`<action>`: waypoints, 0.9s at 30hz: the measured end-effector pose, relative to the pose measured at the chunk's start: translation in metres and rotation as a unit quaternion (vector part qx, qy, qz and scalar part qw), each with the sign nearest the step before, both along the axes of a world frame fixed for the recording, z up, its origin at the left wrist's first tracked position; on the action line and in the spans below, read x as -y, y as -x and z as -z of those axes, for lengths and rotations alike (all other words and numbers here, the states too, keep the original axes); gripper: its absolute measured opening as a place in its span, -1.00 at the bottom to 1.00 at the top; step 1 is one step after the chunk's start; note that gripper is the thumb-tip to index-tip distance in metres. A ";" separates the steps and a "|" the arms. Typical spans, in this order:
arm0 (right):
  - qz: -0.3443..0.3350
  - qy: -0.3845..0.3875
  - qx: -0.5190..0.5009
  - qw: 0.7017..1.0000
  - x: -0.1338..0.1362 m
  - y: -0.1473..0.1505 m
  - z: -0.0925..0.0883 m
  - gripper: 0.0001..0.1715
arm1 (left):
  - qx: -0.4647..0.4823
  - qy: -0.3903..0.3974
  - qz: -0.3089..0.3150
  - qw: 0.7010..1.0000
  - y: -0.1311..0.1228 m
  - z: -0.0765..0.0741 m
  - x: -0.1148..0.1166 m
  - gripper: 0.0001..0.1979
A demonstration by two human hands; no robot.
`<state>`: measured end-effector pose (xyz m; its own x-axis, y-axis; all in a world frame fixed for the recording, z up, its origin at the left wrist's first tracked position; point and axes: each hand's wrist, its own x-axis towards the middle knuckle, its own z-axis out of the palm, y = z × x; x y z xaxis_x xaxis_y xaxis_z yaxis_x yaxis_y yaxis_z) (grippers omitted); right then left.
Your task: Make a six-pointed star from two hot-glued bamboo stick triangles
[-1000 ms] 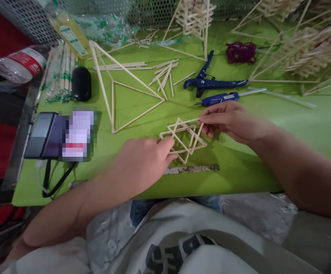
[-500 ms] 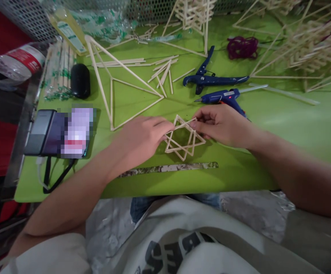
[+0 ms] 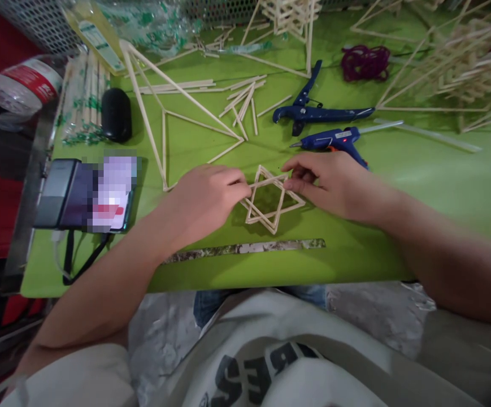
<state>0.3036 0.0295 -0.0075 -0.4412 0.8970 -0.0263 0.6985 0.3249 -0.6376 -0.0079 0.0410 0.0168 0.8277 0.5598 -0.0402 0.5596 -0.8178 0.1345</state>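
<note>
A six-pointed star of thin wooden sticks (image 3: 278,212) is just in front of me at the table's front, its layers stacked one over another. My left hand (image 3: 209,195) pinches its left side, with the fingertips partly hidden behind the knuckles. At the upper right corner, the thumb and index finger of my right hand (image 3: 327,181) close around the star's tip. A narrow mottled strip (image 3: 266,247) lies between the star and the table's edge. Beyond my right hand rests a blue glue gun (image 3: 330,139) with a glue stick in its back.
Blue cutters (image 3: 321,114), loose sticks (image 3: 243,104) and a large stick frame (image 3: 186,90) lie farther back. On the left are a phone (image 3: 116,192), a power bank (image 3: 61,192) and a black case (image 3: 116,115). Purple cord (image 3: 364,63) and stick lattices (image 3: 461,73) occupy the back right.
The star's layers, offset and tilted before, now line up more closely into one flatter outline. My left hand has shifted slightly left. My right index finger is raised a little from the thumb.
</note>
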 end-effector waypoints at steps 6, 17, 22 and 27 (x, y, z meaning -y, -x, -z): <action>-0.031 -0.021 0.019 0.999 0.000 -0.002 0.003 -0.64 | -0.004 0.027 -0.017 0.999 -0.001 -0.001 0.000 -0.61; -0.037 -0.012 0.011 0.999 0.000 -0.004 -0.001 -0.63 | 0.010 0.064 -0.031 0.997 0.002 0.001 0.001 -0.49; -0.012 0.002 -0.014 1.000 0.000 -0.007 0.001 -0.65 | -0.011 0.095 -0.060 0.994 0.003 0.001 0.000 -0.39; 0.018 0.041 0.018 0.999 0.004 -0.012 -0.007 -0.69 | -0.044 0.108 -0.109 0.987 0.003 -0.002 -0.002 -0.39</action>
<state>0.3155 0.0259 -0.0009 -0.4066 0.9062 -0.1159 0.7311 0.2467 -0.6361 -0.0108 0.0433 0.0184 0.6757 0.6954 -0.2445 0.7371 -0.6335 0.2352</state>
